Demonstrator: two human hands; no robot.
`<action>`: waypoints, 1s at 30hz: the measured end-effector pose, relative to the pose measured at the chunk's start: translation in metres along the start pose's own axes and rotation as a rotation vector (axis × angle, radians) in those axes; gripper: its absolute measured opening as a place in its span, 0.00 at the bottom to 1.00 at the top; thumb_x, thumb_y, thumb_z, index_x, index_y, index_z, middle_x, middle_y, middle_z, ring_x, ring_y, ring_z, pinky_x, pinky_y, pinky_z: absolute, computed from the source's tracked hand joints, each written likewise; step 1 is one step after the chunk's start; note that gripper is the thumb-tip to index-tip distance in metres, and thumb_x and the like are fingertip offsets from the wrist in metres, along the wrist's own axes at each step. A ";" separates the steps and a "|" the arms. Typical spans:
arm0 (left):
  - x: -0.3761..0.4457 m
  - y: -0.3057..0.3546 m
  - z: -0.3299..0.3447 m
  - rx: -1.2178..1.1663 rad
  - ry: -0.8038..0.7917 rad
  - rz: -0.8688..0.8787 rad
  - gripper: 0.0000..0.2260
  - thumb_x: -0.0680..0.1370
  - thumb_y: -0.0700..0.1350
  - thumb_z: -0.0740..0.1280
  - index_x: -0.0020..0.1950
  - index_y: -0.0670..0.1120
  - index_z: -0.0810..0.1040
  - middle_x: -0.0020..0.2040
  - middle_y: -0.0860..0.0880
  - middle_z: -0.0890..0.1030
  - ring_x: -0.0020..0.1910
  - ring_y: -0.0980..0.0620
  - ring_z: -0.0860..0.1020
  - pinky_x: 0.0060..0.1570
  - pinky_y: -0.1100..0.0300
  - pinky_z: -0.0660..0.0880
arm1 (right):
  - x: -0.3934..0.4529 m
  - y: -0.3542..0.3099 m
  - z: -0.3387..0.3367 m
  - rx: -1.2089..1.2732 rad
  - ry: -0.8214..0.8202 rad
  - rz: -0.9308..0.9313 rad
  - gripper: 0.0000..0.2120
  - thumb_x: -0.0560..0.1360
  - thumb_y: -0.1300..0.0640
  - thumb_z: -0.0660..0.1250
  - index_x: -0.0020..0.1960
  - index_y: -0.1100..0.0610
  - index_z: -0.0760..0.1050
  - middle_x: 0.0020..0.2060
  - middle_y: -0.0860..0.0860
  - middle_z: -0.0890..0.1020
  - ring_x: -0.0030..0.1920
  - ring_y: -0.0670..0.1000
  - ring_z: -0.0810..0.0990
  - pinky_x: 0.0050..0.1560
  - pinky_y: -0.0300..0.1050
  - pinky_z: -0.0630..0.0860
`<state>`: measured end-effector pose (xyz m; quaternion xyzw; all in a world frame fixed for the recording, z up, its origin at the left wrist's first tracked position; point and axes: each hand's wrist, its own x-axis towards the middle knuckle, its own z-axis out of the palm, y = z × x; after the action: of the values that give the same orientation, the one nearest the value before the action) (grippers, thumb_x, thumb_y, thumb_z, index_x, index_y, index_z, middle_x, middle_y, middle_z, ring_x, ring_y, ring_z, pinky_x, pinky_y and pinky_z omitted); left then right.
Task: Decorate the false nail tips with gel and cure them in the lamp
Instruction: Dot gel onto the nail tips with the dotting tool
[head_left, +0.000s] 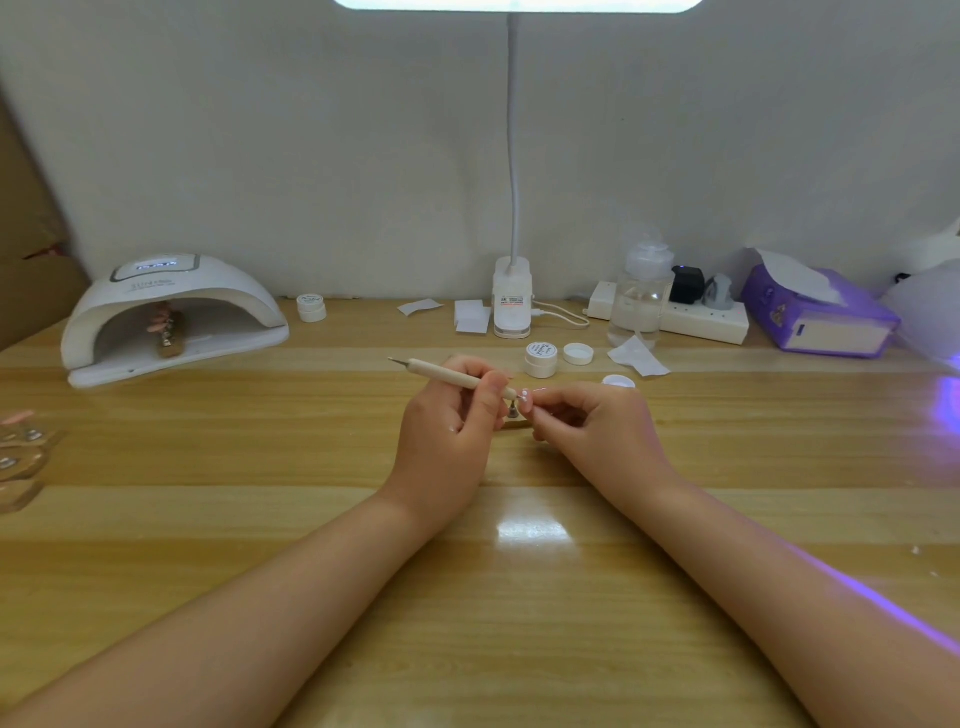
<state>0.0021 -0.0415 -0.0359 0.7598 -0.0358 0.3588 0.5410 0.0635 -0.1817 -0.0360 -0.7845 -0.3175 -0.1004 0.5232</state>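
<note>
My left hand (452, 410) grips a beige dotting pen (441, 372), its tip touching a pale false nail tip (525, 399) mounted on a small stand (513, 413). My right hand (587, 421) pinches that nail tip from the right. An open gel pot (541, 358) and its loose lid (578, 354) sit just behind my hands. The white curing lamp (171, 312) stands at the back left with a strip of pink nail tips (165, 325) inside it.
A clip desk lamp (512, 296), a clear pump bottle (641, 296), a power strip (701, 322) and a purple tissue box (815, 312) line the back. Another gel pot (311, 307) and white wipes (471, 316) lie nearby. More nail stands (21, 452) sit at the left edge.
</note>
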 end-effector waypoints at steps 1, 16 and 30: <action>0.000 0.000 0.000 0.002 0.002 -0.001 0.05 0.77 0.49 0.62 0.42 0.53 0.74 0.36 0.53 0.81 0.34 0.58 0.80 0.37 0.61 0.78 | 0.000 0.000 0.000 0.000 0.000 -0.001 0.02 0.72 0.59 0.72 0.43 0.55 0.84 0.32 0.50 0.83 0.35 0.52 0.81 0.42 0.48 0.77; 0.000 -0.002 0.000 -0.007 -0.010 0.013 0.05 0.77 0.49 0.63 0.42 0.54 0.74 0.36 0.53 0.82 0.34 0.58 0.80 0.36 0.63 0.77 | 0.000 0.000 0.000 -0.001 -0.001 0.001 0.02 0.72 0.59 0.72 0.43 0.55 0.84 0.33 0.50 0.84 0.35 0.53 0.81 0.42 0.48 0.77; 0.000 0.002 -0.003 -0.023 0.036 0.060 0.05 0.77 0.55 0.60 0.43 0.61 0.74 0.39 0.48 0.81 0.36 0.52 0.80 0.38 0.47 0.78 | 0.000 -0.002 0.000 -0.024 0.007 -0.003 0.03 0.72 0.60 0.72 0.43 0.54 0.84 0.31 0.44 0.82 0.34 0.48 0.80 0.42 0.43 0.77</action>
<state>-0.0005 -0.0402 -0.0342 0.7454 -0.0529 0.3879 0.5395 0.0624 -0.1814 -0.0344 -0.7898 -0.3155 -0.1078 0.5148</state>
